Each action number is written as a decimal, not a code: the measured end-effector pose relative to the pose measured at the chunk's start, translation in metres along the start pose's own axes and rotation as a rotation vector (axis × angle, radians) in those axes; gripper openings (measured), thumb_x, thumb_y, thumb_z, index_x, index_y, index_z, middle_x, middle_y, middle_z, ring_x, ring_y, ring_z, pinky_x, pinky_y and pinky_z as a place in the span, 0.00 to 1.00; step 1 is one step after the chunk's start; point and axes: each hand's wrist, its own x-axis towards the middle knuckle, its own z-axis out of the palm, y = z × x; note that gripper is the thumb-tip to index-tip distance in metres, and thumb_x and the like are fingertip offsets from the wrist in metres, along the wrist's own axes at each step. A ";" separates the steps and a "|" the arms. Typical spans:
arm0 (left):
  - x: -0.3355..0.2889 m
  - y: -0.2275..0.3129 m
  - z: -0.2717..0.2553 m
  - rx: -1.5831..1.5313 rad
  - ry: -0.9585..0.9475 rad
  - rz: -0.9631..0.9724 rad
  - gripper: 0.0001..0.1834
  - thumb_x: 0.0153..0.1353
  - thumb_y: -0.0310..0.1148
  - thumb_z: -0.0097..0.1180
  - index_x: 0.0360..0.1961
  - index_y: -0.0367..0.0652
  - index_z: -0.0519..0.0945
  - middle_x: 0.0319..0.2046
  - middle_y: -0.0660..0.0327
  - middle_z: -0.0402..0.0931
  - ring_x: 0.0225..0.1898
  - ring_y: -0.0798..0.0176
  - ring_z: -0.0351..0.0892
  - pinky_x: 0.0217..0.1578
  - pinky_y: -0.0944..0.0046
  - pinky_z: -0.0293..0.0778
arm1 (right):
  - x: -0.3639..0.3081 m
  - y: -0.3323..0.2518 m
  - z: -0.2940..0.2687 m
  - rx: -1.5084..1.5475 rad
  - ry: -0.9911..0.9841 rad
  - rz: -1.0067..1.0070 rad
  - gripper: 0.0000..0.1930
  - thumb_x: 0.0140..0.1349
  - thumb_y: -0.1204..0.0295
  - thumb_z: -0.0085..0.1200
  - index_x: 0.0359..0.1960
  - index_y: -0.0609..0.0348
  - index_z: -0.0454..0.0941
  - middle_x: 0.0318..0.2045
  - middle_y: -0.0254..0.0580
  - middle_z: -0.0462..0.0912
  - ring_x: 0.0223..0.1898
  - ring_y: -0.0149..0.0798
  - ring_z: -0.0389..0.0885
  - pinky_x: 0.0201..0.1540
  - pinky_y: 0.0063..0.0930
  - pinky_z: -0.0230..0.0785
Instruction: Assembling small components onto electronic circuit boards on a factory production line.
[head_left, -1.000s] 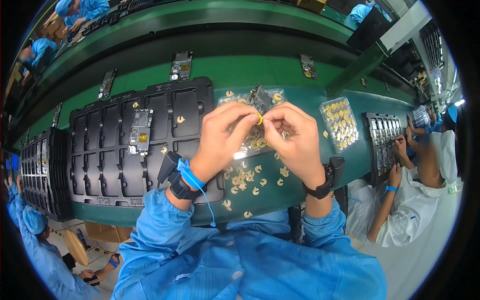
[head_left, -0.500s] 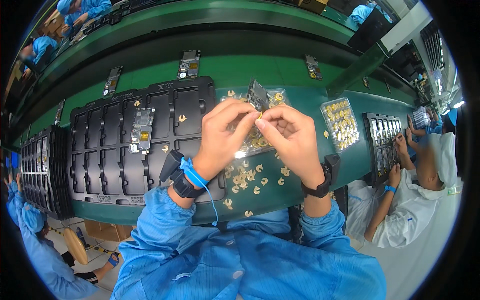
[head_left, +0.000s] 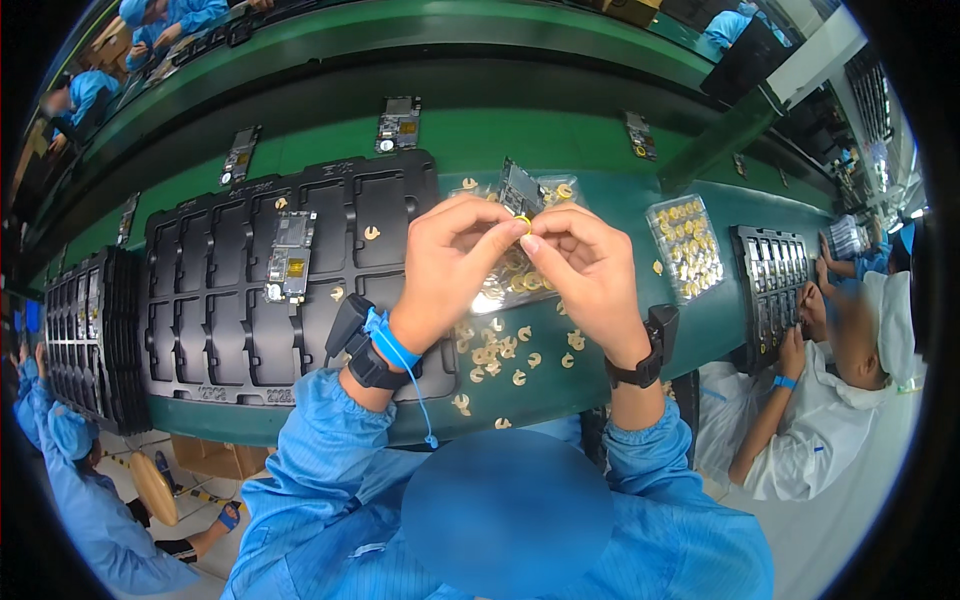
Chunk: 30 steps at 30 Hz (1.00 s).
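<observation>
Above the pile of parts, a small dark circuit board [head_left: 521, 188] stands tilted between my two hands. A round yellow piece [head_left: 524, 220] shows at its lower end, by my thumb tips. My left hand [head_left: 452, 258] is closed, pinching the board's lower left side between thumb and fingers. From the other side my right hand [head_left: 592, 268] is also closed, its thumb and curled fingers at the board's lower end beside the yellow piece. Beneath the hands lies a clear plastic tray [head_left: 488, 300] of yellow-gold round pieces, partly covered. Loose notched gold pieces [head_left: 487, 355] are scattered on the table in front.
A big black compartment tray [head_left: 225, 310] at left carries one circuit board [head_left: 290, 258]. More boards [head_left: 399, 125] lie on the green belt [head_left: 320, 130] behind. At right are another clear tray [head_left: 686, 248] of round pieces and a co-worker [head_left: 820, 420] handling a black tray [head_left: 768, 280].
The boards on the belt have moved to the right. The board in my hands has tilted slightly, and the yellow piece at its lower end shows more fully. Both hands keep their grip.
</observation>
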 end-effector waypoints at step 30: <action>0.000 0.011 0.000 0.071 -0.132 0.039 0.12 0.70 0.24 0.63 0.51 0.31 0.87 0.41 0.54 0.86 0.43 0.61 0.85 0.44 0.64 0.80 | 0.005 0.001 0.010 -0.463 0.185 -0.241 0.05 0.61 0.82 0.65 0.38 0.66 0.86 0.29 0.37 0.82 0.23 0.26 0.76 0.25 0.24 0.66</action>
